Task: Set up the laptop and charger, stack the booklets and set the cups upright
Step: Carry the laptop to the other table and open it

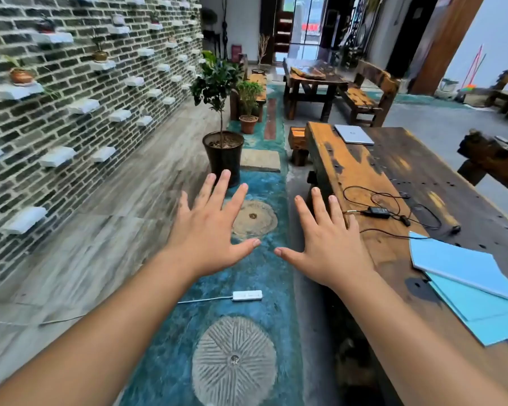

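Observation:
A closed silver laptop lies at the far end of a long wooden table on my right. A black charger brick with its tangled cable rests mid-table. Two light blue booklets lie overlapping near the table's near end. Both hands are stretched out in front of me, palms down and fingers spread, holding nothing. My left hand hovers over the floor. My right hand hovers at the table's left edge. No cups are in view.
A white power strip with its cord lies on the blue floor strip below my hands. A dark potted tree stands ahead, with a brick wall at left. A wooden bench lines the table's right side; another table and benches stand farther back.

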Demonstrator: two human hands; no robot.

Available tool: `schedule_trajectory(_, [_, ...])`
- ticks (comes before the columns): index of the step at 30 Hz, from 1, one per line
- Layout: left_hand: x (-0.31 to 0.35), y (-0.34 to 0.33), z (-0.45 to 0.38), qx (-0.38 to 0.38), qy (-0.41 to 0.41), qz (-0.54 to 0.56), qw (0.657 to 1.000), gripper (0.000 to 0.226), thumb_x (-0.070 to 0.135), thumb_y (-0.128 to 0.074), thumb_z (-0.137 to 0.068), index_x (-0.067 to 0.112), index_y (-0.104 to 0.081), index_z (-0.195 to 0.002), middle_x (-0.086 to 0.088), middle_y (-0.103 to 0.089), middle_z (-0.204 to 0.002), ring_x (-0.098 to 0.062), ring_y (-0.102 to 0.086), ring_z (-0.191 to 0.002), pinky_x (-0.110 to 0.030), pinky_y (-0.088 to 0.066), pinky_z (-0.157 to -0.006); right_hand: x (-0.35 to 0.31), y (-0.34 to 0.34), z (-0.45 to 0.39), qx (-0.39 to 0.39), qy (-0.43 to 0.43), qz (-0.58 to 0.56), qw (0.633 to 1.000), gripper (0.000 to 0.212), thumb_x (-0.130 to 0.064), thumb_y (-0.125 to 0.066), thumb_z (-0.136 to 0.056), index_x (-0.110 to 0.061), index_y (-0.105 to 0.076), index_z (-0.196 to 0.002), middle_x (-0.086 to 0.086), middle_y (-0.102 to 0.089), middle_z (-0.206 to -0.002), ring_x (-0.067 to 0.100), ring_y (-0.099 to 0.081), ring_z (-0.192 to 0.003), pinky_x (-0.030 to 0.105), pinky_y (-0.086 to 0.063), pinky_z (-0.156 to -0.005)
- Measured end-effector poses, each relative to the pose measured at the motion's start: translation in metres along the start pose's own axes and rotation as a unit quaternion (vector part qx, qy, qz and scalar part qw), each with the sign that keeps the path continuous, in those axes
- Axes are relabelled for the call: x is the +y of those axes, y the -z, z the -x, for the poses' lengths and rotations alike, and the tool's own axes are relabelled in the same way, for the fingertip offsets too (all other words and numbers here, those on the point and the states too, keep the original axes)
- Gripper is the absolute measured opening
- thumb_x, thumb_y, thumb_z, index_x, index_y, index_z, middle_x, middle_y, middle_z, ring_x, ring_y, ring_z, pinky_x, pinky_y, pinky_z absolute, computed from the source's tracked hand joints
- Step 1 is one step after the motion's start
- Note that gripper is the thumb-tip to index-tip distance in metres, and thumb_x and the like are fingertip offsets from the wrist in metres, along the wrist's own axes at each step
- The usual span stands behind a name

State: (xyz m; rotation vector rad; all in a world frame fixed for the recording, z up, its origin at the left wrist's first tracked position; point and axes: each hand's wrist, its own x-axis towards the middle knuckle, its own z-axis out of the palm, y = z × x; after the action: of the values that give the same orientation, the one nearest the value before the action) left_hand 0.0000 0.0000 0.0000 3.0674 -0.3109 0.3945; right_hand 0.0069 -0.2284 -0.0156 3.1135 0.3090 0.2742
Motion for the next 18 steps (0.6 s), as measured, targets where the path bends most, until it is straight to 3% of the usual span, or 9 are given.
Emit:
schedule_trajectory(11, [-0.109,-0.068,-0.114,-0.031,-0.001,0.028,0.999,0.101,0.086,-0.022,-0.07,0.038,0.009,-0.153,0.0,0.017,-0.164,-0.023,0.013,-0.151,-0.061,-0.01,-0.116,-0.053,-0.067,-0.143,-0.007,-0.024,-0.014,1.0,0.108,-0.093,-0.018,-0.067,-0.034,0.006,-0.154,0.0,0.009,-0.166,0.028,0.001,-0.152,0.061,-0.02,-0.113])
schedule_trajectory(18, [-0.138,-0.101,-0.18,-0.064,0.003,0.03,0.997,0.101,0.087,-0.02,-0.07,0.039,0.016,-0.151,0.002,0.024,-0.162,-0.021,0.018,-0.15,-0.057,-0.005,-0.118,-0.048,-0.098,-0.215,-0.026,-0.027,-0.025,0.999,0.108,-0.094,-0.018,-0.067,-0.034,0.006,-0.154,0.0,0.008,-0.166,0.028,-0.001,-0.152,0.061,-0.021,-0.113])
